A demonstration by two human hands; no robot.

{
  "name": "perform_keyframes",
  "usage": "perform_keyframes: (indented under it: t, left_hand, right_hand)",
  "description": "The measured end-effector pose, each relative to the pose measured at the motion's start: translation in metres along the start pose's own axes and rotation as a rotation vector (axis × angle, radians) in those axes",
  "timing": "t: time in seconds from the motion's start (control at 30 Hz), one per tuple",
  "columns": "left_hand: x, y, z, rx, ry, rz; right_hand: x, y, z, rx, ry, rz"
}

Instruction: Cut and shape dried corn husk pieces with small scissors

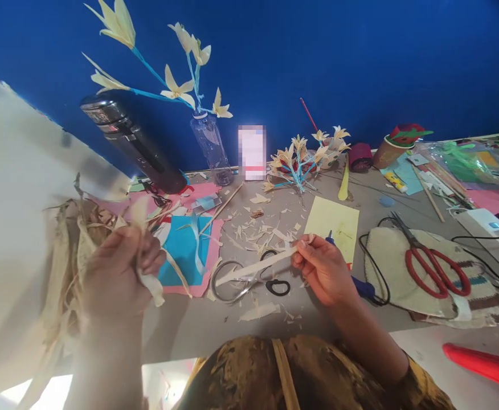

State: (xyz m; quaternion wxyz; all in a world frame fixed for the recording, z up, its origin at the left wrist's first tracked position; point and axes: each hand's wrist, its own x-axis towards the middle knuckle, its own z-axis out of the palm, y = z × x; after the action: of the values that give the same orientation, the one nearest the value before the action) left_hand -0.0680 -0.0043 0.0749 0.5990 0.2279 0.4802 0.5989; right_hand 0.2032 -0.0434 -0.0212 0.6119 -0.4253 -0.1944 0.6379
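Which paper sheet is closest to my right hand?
The yellow sheet, just beyond your right hand; the blue sheet, on pink paper, lies beside your left hand instead.

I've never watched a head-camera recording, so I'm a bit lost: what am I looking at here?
There is no machine, only a person's two bare hands. The one picture comes from a camera on their head, looking forward and down. The left hand, rather blurred, grips a pale piece; the right hand pinches one end of a long pale strip. On the grey table lie pale scraps, a blue sheet and a yellow sheet. Farther back, pale flowers stand in a clear bottle, near a black flask.
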Motion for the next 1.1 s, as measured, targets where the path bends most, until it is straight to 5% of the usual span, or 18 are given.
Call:
perform_keyframes:
  t: [0.1, 0.23, 0.37, 0.5, 0.67, 0.87, 1.1]
  left_hand:
    - [-0.002, -0.023, 0.003, 0.298, -0.003, 0.028]
    - [-0.009, -0.055, 0.018, 0.401, -0.189, -0.091]
    - [-0.017, -0.077, 0.033, 0.554, -0.288, -0.115]
    - [-0.021, -0.092, 0.039, 0.569, -0.359, -0.103]
    - [-0.023, -0.1, 0.04, 0.37, -0.359, -0.278]
    - [-0.023, -0.094, 0.039, 0.484, -0.427, -0.206]
    - [-0.02, -0.096, 0.036, 0.444, -0.339, -0.278]
  right_hand:
    - [-0.003, 0.008, 0.009, -0.225, -0.143, 0.094]
    - [-0.006, 0.011, 0.025, -0.47, -0.15, -0.02]
    - [-0.005, 0.011, 0.038, -0.202, -0.292, 0.047]
    - [-0.003, 0.019, 0.042, -0.05, -0.26, 0.086]
    - [-0.002, 0.023, 0.039, 0.027, -0.206, 0.139]
    - [-0.001, 0.021, 0.038, 0.059, -0.15, 0.112]
    - [-0.003, 0.024, 0.037, 0.065, -0.109, 0.118]
